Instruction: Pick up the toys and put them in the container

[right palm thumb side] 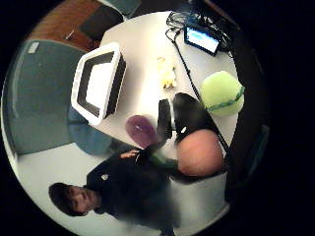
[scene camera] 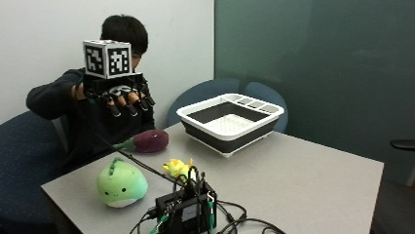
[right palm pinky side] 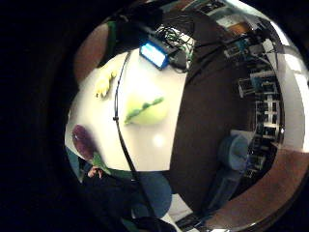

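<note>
Outside view: the gloved right hand (scene camera: 120, 97) is raised in front of the seated person's chest, above the table's (scene camera: 305, 180) far-left edge, with its fingers (scene camera: 129, 105) hanging relaxed and apart and grasping nothing. Three toys lie on the table's left part: a purple eggplant plush (scene camera: 150, 141) at the far-left edge, a small yellow toy (scene camera: 177, 167) nearer the middle, and a green dinosaur plush (scene camera: 121, 184) at the near left. The white-rimmed, dark-walled container (scene camera: 230, 121) stands at the far side, well to the right of the toys, and a black device with cables (scene camera: 185, 207) sits at the near edge.
</note>
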